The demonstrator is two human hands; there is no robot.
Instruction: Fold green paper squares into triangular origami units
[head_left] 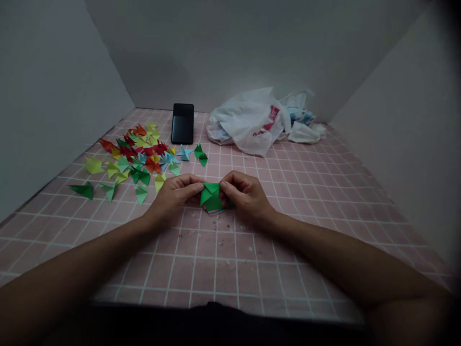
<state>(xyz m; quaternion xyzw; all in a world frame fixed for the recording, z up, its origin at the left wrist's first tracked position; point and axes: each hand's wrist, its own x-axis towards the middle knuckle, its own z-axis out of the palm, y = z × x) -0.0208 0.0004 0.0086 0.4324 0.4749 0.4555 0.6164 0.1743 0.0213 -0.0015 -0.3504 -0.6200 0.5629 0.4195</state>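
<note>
A partly folded green paper (pixel 210 193) is held between both hands at the middle of the pink tiled floor (pixel 223 259). My left hand (pixel 175 193) pinches its left side, fingers closed on the paper. My right hand (pixel 245 194) pinches its right side the same way. Under the green paper lies a small stack of coloured paper sheets (pixel 215 208), with its edges showing below the fold.
Several folded paper shapes (pixel 137 158) in green, yellow, red and blue lie scattered to the left. A black phone (pixel 182 123) leans against the far wall. White plastic bags (pixel 255 120) sit at the back right. Grey walls close in on three sides.
</note>
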